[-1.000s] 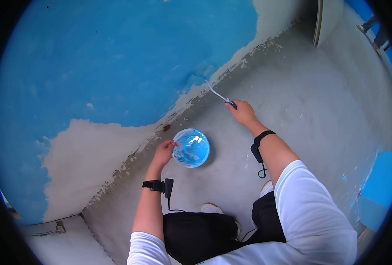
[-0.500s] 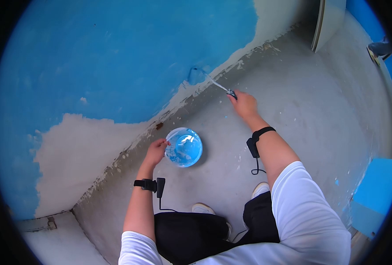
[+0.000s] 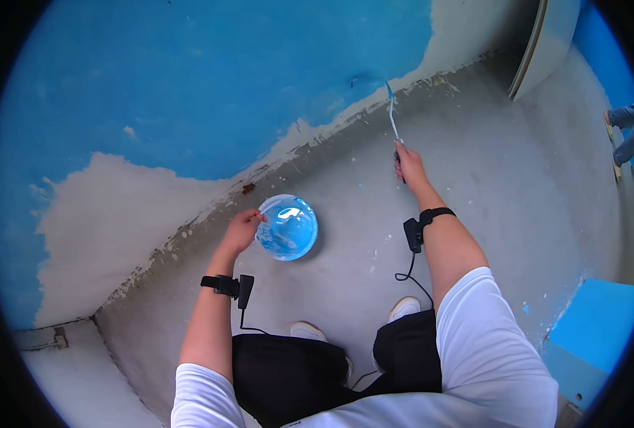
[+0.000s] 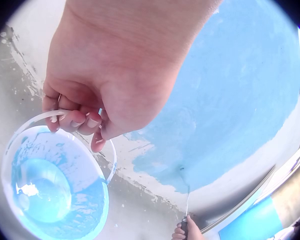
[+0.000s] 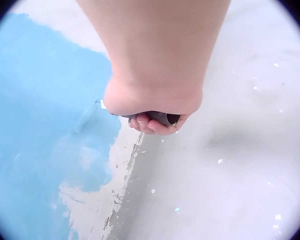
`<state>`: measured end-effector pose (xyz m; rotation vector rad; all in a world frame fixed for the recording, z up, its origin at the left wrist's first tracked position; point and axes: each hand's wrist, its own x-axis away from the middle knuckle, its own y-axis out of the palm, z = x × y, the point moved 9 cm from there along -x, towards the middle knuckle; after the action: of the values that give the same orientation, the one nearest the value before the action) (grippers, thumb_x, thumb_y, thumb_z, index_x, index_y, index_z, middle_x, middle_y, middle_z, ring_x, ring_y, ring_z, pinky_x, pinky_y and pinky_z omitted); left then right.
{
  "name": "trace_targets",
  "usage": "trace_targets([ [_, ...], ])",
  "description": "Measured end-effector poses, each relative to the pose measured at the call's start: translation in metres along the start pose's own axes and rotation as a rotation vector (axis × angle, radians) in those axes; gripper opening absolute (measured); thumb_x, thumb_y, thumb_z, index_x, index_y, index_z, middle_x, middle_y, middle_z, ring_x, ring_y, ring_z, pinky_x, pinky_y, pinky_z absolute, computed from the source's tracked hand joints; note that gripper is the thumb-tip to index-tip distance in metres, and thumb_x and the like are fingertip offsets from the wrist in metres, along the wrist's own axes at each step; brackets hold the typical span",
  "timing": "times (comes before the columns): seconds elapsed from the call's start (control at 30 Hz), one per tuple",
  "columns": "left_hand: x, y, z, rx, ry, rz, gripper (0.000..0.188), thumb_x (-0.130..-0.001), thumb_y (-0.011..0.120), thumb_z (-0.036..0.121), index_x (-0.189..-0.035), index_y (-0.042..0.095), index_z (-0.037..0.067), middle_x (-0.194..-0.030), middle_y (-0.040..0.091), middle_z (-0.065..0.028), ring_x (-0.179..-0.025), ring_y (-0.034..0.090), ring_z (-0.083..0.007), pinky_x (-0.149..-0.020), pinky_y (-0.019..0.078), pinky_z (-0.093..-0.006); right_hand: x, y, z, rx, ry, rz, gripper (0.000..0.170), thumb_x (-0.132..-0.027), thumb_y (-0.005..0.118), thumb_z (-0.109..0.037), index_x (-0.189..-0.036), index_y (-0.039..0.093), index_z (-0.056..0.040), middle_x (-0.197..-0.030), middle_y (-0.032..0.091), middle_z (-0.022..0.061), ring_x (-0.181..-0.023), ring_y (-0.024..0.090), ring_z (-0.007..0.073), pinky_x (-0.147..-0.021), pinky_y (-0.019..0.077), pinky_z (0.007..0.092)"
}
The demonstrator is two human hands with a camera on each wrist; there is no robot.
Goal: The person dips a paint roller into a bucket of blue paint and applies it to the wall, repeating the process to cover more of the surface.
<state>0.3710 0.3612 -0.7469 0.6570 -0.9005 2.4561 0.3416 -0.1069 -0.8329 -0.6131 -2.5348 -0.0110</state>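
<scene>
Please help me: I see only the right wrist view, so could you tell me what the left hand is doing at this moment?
Observer: The left hand holds the white handle of a bucket.
Operator: Thank you. Is there something inside this bucket?
Observer: Yes, a glossy blue liquid, probably paint, lies in it.
Operator: I understand. And is another person present in the room?
Observer: It seems so: at the right edge of the head view I see what look like another person's legs.
</scene>
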Motion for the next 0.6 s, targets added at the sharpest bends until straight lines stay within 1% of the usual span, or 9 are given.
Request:
trace_targets([
  [0.03, 0.001, 0.0, 0.0, 0.009, -0.006, 0.001, 0.021, -0.095, 0.053, 0.02, -0.091, 0.067, 0.005, -0.071, 0.056, -0.0015, -0.068, 0.05, -0.0119, -0.064, 0.042, -0.0283, 0.007, 0.014, -0.003, -0.219, 0.053, -0.125, 0.047, -0.094, 0.056, -0.052, -0.076, 0.048, -0.0089, -0.055, 0.042, -0.0008, -0.042, 0.04, 0.0096, -0.041, 0.0336, 0.0268],
  [0.07, 0.001, 0.0, 0.0, 0.011, -0.008, 0.0, 0.021, -0.095, 0.053, 0.02, -0.091, 0.067, 0.005, -0.071, 0.056, -0.0015, -0.068, 0.05, -0.0119, -0.064, 0.042, -0.0283, 0.012, 0.019, -0.009, -0.217, 0.055, -0.124, 0.047, -0.094, 0.056, -0.052, -0.076, 0.048, -0.0089, -0.055, 0.042, -0.0008, -0.042, 0.04, 0.0096, -0.041, 0.0336, 0.0268],
  [0.13, 0.001, 0.001, 0.001, 0.03, -0.011, -0.003, 0.021, -0.095, 0.053, 0.02, -0.09, 0.067, 0.005, -0.071, 0.055, -0.001, -0.068, 0.05, -0.0114, -0.063, 0.0416, -0.0282, 0.019, 0.042, -0.02, -0.301, 0.074, -0.213, 0.046, -0.096, 0.053, -0.052, -0.077, 0.045, -0.0114, -0.055, 0.037, -0.003, -0.042, 0.034, 0.0083, -0.04, 0.0279, 0.025],
  [0.27, 0.0, 0.001, 0.0, 0.042, -0.031, -0.003, 0.021, -0.095, 0.053, 0.02, -0.09, 0.067, 0.006, -0.069, 0.054, -0.0005, -0.066, 0.049, -0.0109, -0.062, 0.0411, -0.0281, 0.022, 0.078, -0.016, -0.316, 0.105, -0.207, 0.048, -0.096, 0.053, -0.054, -0.077, 0.043, -0.011, -0.055, 0.037, -0.0023, -0.042, 0.035, 0.0082, -0.04, 0.0278, 0.0249],
  [0.4, 0.002, 0.0, 0.002, 0.029, -0.022, 0.004, 0.021, -0.094, 0.054, 0.02, -0.089, 0.067, 0.006, -0.068, 0.053, -0.0001, -0.065, 0.048, -0.0108, -0.061, 0.0404, -0.0282, 0.037, 0.117, 0.002, -0.402, 0.194, -0.252, 0.051, -0.097, 0.048, -0.058, -0.077, 0.04, -0.0103, -0.055, 0.035, -0.0023, -0.042, 0.034, 0.0098, -0.041, 0.0288, 0.0266],
  [0.47, 0.001, 0.0, 0.001, 0.034, -0.019, 0.004, 0.02, -0.094, 0.054, 0.021, -0.089, 0.067, 0.006, -0.068, 0.053, -0.0001, -0.064, 0.048, -0.0109, -0.061, 0.0404, -0.0282, 0.046, 0.137, 0.013, -0.458, 0.285, -0.3, 0.053, -0.097, 0.045, -0.06, -0.076, 0.04, -0.0107, -0.055, 0.034, -0.0025, -0.042, 0.033, 0.0104, -0.042, 0.0295, 0.0271],
  [0.5, 0.001, 0.0, 0.0, 0.033, -0.023, 0.003, 0.021, -0.094, 0.054, 0.021, -0.09, 0.067, 0.006, -0.068, 0.053, -0.0006, -0.065, 0.048, -0.0112, -0.061, 0.0408, -0.0283, 0.051, 0.143, 0.018, -0.433, 0.301, -0.321, 0.054, -0.097, 0.044, -0.06, -0.076, 0.039, -0.0108, -0.055, 0.033, -0.0026, -0.043, 0.033, 0.0102, -0.043, 0.0296, 0.0267],
  [0.53, 0.001, -0.001, -0.001, 0.031, -0.028, 0.002, 0.021, -0.094, 0.054, 0.021, -0.09, 0.067, 0.006, -0.069, 0.054, -0.001, -0.065, 0.049, -0.0114, -0.061, 0.0411, -0.0284, 0.054, 0.144, 0.021, -0.431, 0.303, -0.324, 0.054, -0.097, 0.044, -0.06, -0.076, 0.039, -0.0108, -0.055, 0.033, -0.0026, -0.043, 0.033, 0.0102, -0.043, 0.0296, 0.0267],
  [0.6, 0.003, -0.003, 0.0, 0.012, -0.037, 0.008, 0.021, -0.094, 0.054, 0.021, -0.091, 0.067, 0.006, -0.07, 0.055, -0.0014, -0.065, 0.049, -0.0117, -0.062, 0.0414, -0.0284, 0.058, 0.147, 0.034, -0.379, 0.352, -0.33, 0.056, -0.095, 0.048, -0.06, -0.072, 0.04, -0.0093, -0.054, 0.037, -0.0006, -0.04, 0.037, 0.0117, -0.039, 0.0322, 0.0289],
])
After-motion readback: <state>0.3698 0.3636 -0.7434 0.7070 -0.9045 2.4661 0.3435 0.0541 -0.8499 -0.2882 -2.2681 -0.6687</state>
